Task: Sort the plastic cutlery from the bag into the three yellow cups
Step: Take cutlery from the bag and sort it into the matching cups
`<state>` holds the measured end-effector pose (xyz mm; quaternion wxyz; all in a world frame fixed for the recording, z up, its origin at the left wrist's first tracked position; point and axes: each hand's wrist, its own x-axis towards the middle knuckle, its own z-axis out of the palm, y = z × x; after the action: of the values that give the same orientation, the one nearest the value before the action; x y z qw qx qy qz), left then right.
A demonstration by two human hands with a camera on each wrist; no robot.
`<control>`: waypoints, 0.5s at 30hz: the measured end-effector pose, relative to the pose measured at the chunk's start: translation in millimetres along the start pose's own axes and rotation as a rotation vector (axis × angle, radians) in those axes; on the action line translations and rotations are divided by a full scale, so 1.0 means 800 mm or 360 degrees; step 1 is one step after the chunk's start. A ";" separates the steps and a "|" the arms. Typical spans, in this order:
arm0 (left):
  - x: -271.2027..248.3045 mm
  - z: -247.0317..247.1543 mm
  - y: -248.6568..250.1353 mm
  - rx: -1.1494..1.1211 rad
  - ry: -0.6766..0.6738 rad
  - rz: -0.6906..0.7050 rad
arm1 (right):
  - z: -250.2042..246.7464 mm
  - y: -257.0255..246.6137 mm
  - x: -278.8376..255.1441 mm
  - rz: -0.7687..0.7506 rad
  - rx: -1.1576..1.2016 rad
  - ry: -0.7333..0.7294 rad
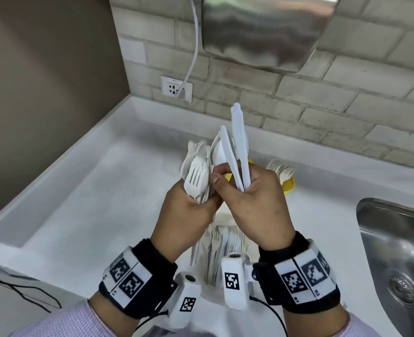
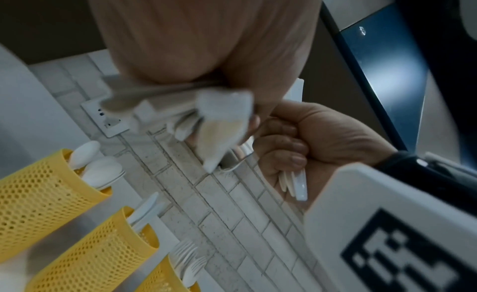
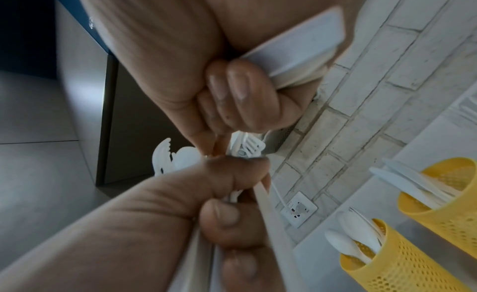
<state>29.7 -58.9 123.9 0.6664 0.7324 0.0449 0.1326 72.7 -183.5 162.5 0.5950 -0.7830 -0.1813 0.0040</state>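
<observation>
Plastic cutlery fills both hands above the white counter (image 1: 84, 203). The left hand (image 1: 189, 215) has its grip wrapped round a mixed bundle (image 1: 197, 173) of white forks and spoons, heads up, a fork frontmost. The right hand (image 1: 257, 203) has its grip curled on a few white knives (image 1: 237, 152), blades pointing up and away toward the tiled wall (image 1: 322, 103); its thumb and forefinger also reach across to the left hand's bundle, so the two hands touch. In the left wrist view the knife handles stick out below the right hand's curled fingers (image 2: 284, 145).

On the counter just beneath the wrists lies the bag (image 1: 223, 242), with more forks showing inside it. Beyond the hands, near the wall, stand the three yellow mesh cups: the spoon cup (image 2: 46, 194) on the left, the knife cup (image 2: 103, 251) in the middle, and the fork cup (image 2: 165, 280) on the right. In the head view the hands hide most of them; only the fork cup's rim and fork tines show to the right of the right hand.

A steel sink (image 1: 400, 251) sits at the right, and a wall socket (image 1: 176, 88) with a white cable is on the far wall.
</observation>
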 end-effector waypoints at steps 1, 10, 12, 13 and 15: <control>-0.001 0.002 0.001 0.0039 0.0015 0.0014 | -0.001 0.003 0.002 0.0003 -0.0015 0.0020; 0.001 0.005 -0.009 0.0194 0.0174 0.0001 | 0.005 0.012 0.020 -0.0038 -0.0218 0.0007; 0.002 0.003 -0.013 0.0230 0.0196 -0.0028 | 0.006 0.014 0.026 -0.0026 -0.0188 0.0114; 0.003 0.003 -0.015 0.0231 0.0203 -0.0048 | 0.006 0.015 0.029 -0.0018 -0.0145 0.0190; 0.002 0.004 -0.017 0.0225 0.0203 -0.0087 | 0.003 0.015 0.034 0.0017 -0.0014 0.0324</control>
<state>33.8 -59.7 110.5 0.6122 0.7661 0.1165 0.1571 101.1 -176.1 156.7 0.6068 -0.7829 -0.1157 -0.0733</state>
